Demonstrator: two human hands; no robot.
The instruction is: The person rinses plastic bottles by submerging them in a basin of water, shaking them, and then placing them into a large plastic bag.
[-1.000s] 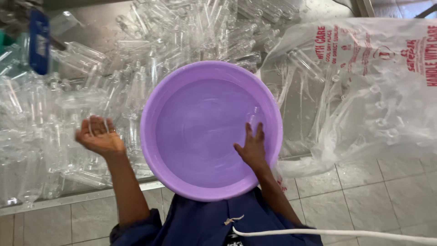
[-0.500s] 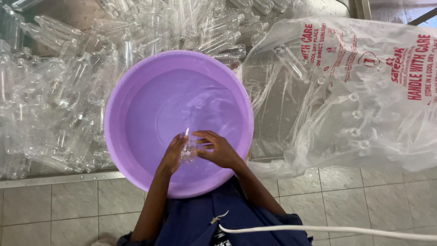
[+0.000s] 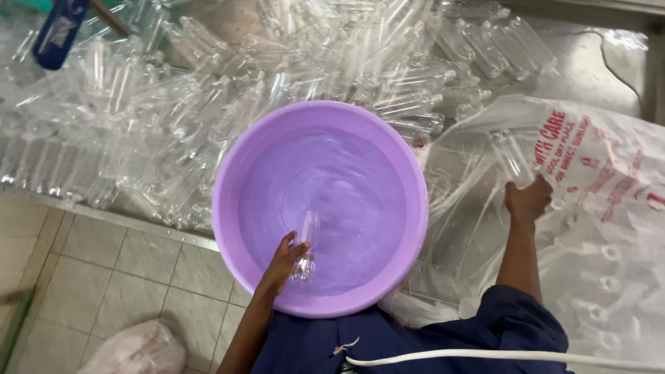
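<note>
To the far left of the purple basin, a blue paddle-shaped object pokes in at the top corner, above a wide heap of clear plastic bottles lying on their sides on a steel bench. The bottles are thin-walled, ribbed and glossy, and the heap runs along behind the basin. Below the bench to the left of the basin is a pale tiled floor, with a crumpled whitish bag lying on it.

The basin itself is round, smooth plastic, with shallow water rippling inside. At its near rim the left hand reaches in, fingers curled around a small clear bottle held upright in the water; the grasp is closed on it.

To the right of the basin lies a large, wrinkled transparent plastic sack with red printing, with more bottles inside. The right hand is up against the sack and grips another clear bottle by its lower end, the bottle tilting away from the person.
</note>
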